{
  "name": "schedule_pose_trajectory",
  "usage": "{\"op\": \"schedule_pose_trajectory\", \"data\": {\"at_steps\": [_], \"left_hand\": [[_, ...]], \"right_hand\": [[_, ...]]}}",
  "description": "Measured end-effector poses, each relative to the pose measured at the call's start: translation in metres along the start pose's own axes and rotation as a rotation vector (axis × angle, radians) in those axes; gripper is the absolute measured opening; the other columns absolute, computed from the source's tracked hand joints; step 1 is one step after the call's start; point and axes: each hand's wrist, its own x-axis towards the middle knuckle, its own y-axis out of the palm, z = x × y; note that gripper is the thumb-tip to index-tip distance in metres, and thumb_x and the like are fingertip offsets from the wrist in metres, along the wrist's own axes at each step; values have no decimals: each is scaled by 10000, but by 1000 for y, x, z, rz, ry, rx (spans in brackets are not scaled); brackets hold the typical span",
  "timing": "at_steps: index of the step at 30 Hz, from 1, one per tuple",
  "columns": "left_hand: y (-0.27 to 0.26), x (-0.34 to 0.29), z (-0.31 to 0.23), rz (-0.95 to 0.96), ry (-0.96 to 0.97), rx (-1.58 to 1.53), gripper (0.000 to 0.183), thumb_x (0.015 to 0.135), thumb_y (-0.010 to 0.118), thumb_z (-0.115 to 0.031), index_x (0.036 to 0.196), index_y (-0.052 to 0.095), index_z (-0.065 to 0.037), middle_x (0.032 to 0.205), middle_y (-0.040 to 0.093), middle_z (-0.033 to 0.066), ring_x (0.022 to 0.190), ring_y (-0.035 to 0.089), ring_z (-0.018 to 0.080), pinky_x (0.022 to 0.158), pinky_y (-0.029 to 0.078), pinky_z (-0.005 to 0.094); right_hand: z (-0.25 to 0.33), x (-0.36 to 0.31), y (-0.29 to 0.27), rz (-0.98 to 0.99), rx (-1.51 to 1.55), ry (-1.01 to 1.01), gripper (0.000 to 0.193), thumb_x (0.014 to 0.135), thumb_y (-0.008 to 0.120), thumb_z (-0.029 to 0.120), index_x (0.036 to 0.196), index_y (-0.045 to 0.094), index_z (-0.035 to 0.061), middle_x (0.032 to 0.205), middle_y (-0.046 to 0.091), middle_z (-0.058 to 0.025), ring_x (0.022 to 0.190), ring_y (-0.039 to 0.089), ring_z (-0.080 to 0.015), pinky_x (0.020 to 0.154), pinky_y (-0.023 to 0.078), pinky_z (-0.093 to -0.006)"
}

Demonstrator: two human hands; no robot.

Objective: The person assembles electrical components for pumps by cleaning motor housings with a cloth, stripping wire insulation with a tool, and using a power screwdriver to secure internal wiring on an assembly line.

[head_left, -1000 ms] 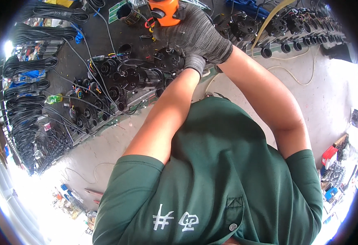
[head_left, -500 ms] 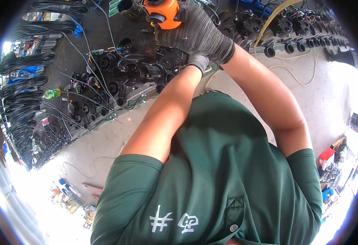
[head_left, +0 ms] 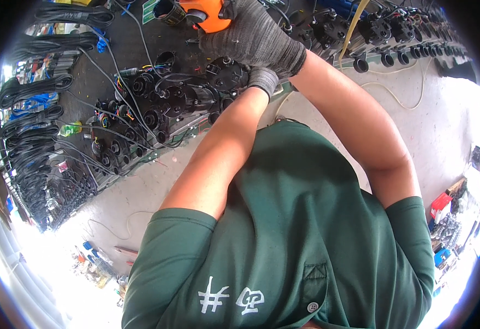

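Observation:
My right hand (head_left: 253, 44), in a grey knit glove, is closed round an orange-and-black power drill (head_left: 212, 16) at the top of the view. The upper picture edge cuts off part of the tool. Below it, my left hand (head_left: 263, 78), also gloved, lies beside a black round motor housing (head_left: 226, 72). Its fingers are hidden behind the right hand and the housing, so its grip does not show. Another black cylindrical housing (head_left: 182, 100) lies on the dark bench just left of my left forearm.
More black housings (head_left: 374, 33) line the bench to the right, where a yellowish hose (head_left: 352, 30) hangs across. Bundled black cables (head_left: 32, 85) are stacked at the left. A dark cup (head_left: 166, 11) stands near the drill. Thin cords lie on the pale floor (head_left: 393, 90).
The drill and my right hand have shifted slightly up and left. More of the round housing and of my left glove now shows beneath them.

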Motion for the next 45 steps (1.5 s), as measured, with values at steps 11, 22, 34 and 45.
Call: {"op": "schedule_pose_trajectory", "data": {"at_steps": [11,22,34,45], "left_hand": [[-1,0,0,-14,-2,-7,420,949,544,-256,1337,633,-120,1383,629,49,1324,540,279,1086,386,521],[3,2,-2,-47,0,-11,413,952,533,-242,1331,634,-114,1369,639,55,1311,552,287,1084,384,542],[-96,-153,36,-811,-19,-805,136,824,737,-210,907,658,-137,817,667,85,812,675,287,711,549,426],[-95,-120,80,-748,-335,-752,262,886,695,-172,1083,676,-1,1035,701,214,989,674,400,870,527,428]], "right_hand": [[5,4,-5,10,-105,-63,290,935,654,74,1203,558,23,1040,625,-37,984,603,-175,892,550,-285],[6,-2,-7,11,178,41,299,947,636,80,1219,524,25,1026,615,-49,957,600,-180,874,559,-283],[-15,-13,16,-338,-1786,-656,381,815,829,122,1137,650,24,949,705,-55,908,673,-161,864,566,-328],[-22,-12,37,-445,-1974,-742,353,770,848,144,1066,694,29,902,714,-48,879,672,-136,805,550,-301]]}}
